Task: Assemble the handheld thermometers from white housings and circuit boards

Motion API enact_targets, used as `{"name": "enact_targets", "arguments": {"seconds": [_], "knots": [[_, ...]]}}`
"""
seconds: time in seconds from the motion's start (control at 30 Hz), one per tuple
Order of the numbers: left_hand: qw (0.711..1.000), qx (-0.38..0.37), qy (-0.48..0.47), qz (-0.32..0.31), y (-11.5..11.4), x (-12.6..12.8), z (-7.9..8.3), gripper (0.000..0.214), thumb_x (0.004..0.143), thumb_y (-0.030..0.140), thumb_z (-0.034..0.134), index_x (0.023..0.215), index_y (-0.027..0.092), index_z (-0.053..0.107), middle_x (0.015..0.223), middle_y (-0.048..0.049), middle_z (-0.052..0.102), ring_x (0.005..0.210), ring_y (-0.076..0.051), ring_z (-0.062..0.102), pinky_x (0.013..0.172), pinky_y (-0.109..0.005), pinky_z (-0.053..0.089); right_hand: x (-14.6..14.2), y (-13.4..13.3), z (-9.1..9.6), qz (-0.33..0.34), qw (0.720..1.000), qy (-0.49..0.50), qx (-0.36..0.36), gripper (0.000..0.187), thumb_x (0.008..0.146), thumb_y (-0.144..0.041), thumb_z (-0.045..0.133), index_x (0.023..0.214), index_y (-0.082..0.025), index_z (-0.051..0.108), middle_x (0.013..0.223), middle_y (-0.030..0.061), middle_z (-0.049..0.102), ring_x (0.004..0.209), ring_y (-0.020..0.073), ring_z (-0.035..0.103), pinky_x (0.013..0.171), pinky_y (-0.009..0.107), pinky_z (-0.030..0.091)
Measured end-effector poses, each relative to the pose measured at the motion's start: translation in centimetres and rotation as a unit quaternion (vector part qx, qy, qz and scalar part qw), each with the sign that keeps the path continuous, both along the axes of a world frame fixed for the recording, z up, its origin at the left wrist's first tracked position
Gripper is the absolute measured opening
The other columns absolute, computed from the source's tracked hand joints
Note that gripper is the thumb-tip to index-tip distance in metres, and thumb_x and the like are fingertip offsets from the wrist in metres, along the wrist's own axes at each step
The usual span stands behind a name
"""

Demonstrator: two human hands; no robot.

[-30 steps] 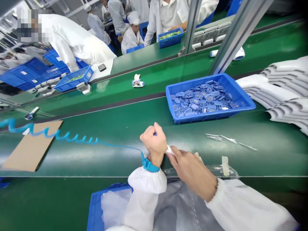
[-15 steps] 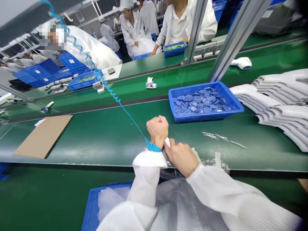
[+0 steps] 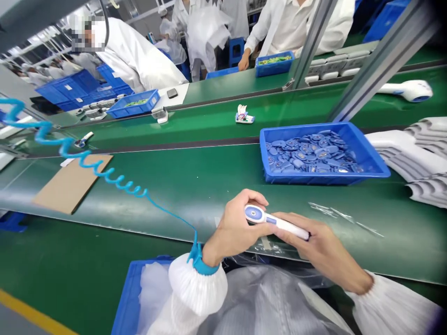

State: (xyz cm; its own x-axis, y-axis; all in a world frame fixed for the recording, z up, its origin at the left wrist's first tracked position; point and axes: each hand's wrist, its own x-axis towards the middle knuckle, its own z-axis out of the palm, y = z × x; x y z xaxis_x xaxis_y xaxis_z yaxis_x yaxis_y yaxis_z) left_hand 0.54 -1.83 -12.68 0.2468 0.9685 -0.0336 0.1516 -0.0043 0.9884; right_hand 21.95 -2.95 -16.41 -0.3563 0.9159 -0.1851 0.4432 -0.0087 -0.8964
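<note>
Both hands hold a slim white handheld device [image 3: 288,227] with a blue oval panel and a round button at its wider end. My left hand [image 3: 240,223] is closed around that wider end, fingers behind it and thumb along the near side. My right hand [image 3: 317,239] grips the narrower handle end. The device lies tilted, its handle end lower to the right, above the front edge of the green work surface. A blue wrist strap [image 3: 204,263] with a coiled cord [image 3: 108,174] is on my left wrist.
A blue bin [image 3: 324,179] of blue oval parts stands beyond my hands. Stacked white curved shells [image 3: 429,153] lie at right, with thin clear strips [image 3: 344,216] nearer. Cardboard [image 3: 71,186] lies at left. Metal posts [image 3: 380,60] rise at right; co-workers sit across the line.
My left hand has opened from a fist and taken the device's wider end. My right hand has moved right, away from the left wrist. The view has shifted, and the cord hangs lower.
</note>
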Motion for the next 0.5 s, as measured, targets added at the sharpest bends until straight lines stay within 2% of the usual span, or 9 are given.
{"name": "enact_targets", "arguments": {"seconds": [0.13,0.23,0.3,0.37,0.43,0.5], "knots": [[0.996,0.027,0.066,-0.047,0.5,-1.0,0.4,0.028,0.082,0.032,0.079,0.098,0.020,0.059,0.114,-0.0057,0.063,0.100,-0.020,0.058,0.090,-0.030,0.043,0.1,0.7,-0.3,0.019,1.000,0.001,0.004,0.037,0.093,-0.052,0.061,0.123,-0.032,0.070,0.117,0.0009,0.072,0.098,0.0208,0.068,0.084,0.029,0.054],[0.994,-0.023,0.077,-0.075,1.0,-1.4,0.3,0.030,0.084,0.040,0.076,0.103,0.020,0.064,0.104,-0.0053,0.067,0.087,-0.018,0.059,0.078,-0.028,0.044,-0.2,0.9,-0.6,0.021,1.000,-0.007,0.004,0.038,0.092,-0.054,0.061,0.121,-0.030,0.072,0.111,0.0012,0.074,0.094,0.0215,0.070,0.080,0.029,0.056],[0.997,-0.048,0.054,-0.027,1.2,-0.9,0.1,0.031,0.086,0.047,0.071,0.095,0.018,0.064,0.091,-0.0043,0.068,0.074,-0.014,0.057,0.067,-0.026,0.042,-0.7,0.8,-0.7,0.012,0.999,-0.021,0.027,0.037,0.091,-0.054,0.062,0.117,-0.030,0.073,0.103,0.0004,0.076,0.086,0.0211,0.072,0.073,0.028,0.057],[0.996,-0.050,0.035,0.059,1.5,0.1,-0.2,0.035,0.085,0.051,0.071,0.080,0.017,0.060,0.080,-0.0026,0.066,0.066,-0.012,0.053,0.062,-0.025,0.040,-1.3,0.5,-0.9,-0.002,0.995,-0.037,0.091,0.033,0.092,-0.053,0.062,0.110,-0.029,0.075,0.097,-0.0005,0.078,0.077,0.0193,0.072,0.064,0.026,0.056],[0.990,-0.047,0.041,0.128,2.0,1.0,-0.6,0.037,0.081,0.046,0.074,0.069,0.018,0.053,0.069,-0.0004,0.062,0.061,-0.012,0.049,0.059,-0.025,0.038,-1.9,0.1,-1.0,-0.010,0.985,-0.039,0.171,0.027,0.092,-0.048,0.063,0.104,-0.027,0.075,0.088,-0.0016,0.077,0.065,0.0158,0.069,0.056,0.024,0.052],[0.987,-0.050,0.056,0.146,2.6,1.7,-0.9,0.033,0.077,0.034,0.073,0.061,0.018,0.049,0.060,0.0014,0.057,0.055,-0.011,0.047,0.054,-0.025,0.035,-2.5,-0.3,-0.9,-0.021,0.972,-0.031,0.232,0.021,0.093,-0.042,0.063,0.101,-0.025,0.074,0.078,-0.0025,0.075,0.055,0.0127,0.064,0.052,0.024,0.050]]}}
